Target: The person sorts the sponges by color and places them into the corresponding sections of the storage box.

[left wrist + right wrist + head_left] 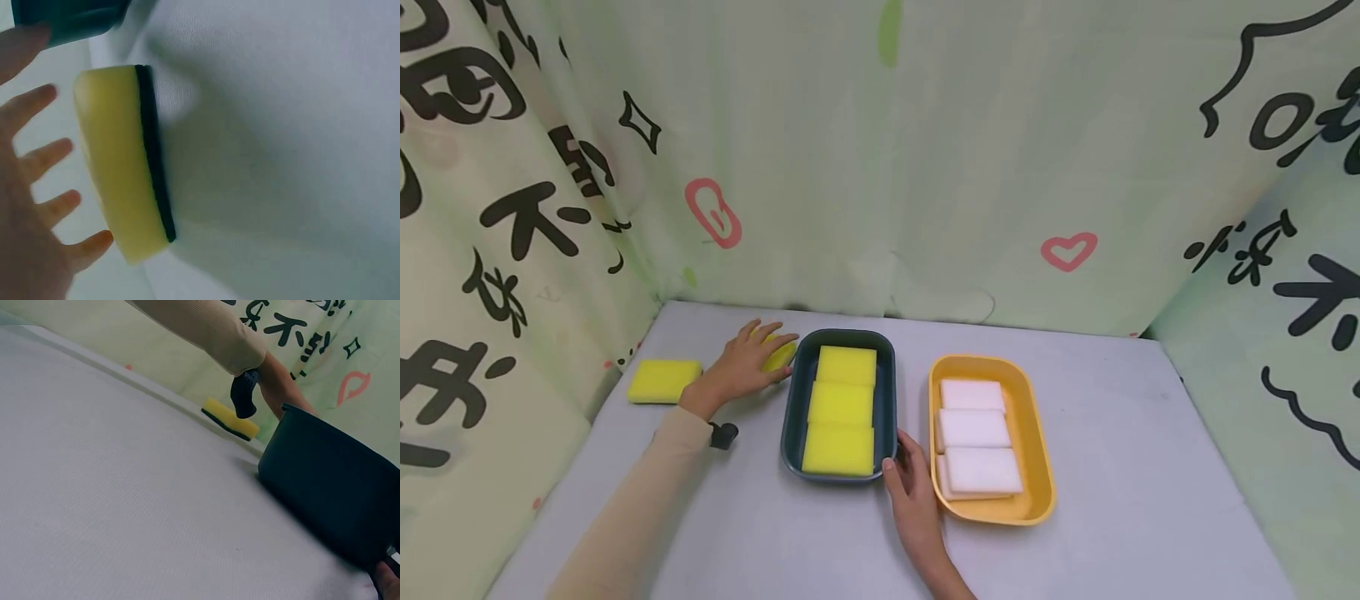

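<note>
My left hand (741, 364) reaches with spread fingers over a yellow sponge (780, 353) just left of a dark blue-green tray (788, 417). In the left wrist view this sponge (122, 169) shows a dark scouring layer against the white table; the fingers (47, 156) are spread along its far side, and whether they touch it is hard to tell. My right hand (913, 500) holds the dark tray at its near right corner, thumb at the rim, fingers along the side. Inside that tray, yellow sponges (841, 404) lie in an overlapping row.
Another yellow sponge (664, 382) lies at the table's left side, behind my left wrist. To the right stands a yellow-orange tray (1036, 467) with several white sponges (973, 429). Printed curtains (887, 167) hang around the back and sides of the white table (1120, 467).
</note>
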`<state>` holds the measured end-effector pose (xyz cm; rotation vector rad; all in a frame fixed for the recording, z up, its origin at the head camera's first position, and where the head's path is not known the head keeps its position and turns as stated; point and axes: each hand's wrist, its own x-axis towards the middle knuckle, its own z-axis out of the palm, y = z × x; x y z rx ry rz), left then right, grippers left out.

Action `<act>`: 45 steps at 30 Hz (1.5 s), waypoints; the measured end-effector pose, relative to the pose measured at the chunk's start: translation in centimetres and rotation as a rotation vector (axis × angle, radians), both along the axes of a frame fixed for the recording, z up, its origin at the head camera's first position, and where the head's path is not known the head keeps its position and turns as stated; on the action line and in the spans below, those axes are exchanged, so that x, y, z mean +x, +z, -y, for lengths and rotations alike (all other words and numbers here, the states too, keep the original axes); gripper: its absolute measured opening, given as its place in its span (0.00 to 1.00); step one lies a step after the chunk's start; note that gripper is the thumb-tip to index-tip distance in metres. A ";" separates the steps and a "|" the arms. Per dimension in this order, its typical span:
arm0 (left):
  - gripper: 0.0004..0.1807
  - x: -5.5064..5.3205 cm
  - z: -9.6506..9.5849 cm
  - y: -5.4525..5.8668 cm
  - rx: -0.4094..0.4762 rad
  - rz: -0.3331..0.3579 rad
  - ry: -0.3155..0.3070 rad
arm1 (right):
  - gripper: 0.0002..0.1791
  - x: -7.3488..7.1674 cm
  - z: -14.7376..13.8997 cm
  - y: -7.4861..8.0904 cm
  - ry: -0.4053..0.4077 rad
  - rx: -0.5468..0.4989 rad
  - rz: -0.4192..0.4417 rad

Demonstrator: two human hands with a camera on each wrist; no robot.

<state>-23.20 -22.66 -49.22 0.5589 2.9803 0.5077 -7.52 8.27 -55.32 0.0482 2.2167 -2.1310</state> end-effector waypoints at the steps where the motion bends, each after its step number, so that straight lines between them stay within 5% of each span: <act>1: 0.35 0.0 0.0 -0.1 -0.010 0.017 -0.008 | 0.28 0.0 0.0 0.0 0.000 0.003 0.000; 7: 0.41 0.1 0.2 -0.2 -0.077 0.086 -0.039 | 0.28 -0.1 0.0 0.0 0.001 0.007 0.000; 17: 0.43 -0.5 0.4 0.0 -0.237 -0.013 -0.072 | 0.29 0.2 0.2 -0.1 0.010 -0.015 -0.004; 22: 0.43 -0.5 0.5 0.8 -0.211 -0.062 -0.064 | 0.29 0.2 0.1 0.0 0.002 0.002 -0.002; 32: 0.39 0.4 1.8 3.4 -0.094 -0.022 -0.037 | 0.29 0.3 0.3 0.1 0.014 -0.040 -0.014; 45: 0.47 0.6 -0.1 5.3 -0.066 -0.116 -0.084 | 0.29 0.0 -0.2 0.1 0.000 0.016 -0.005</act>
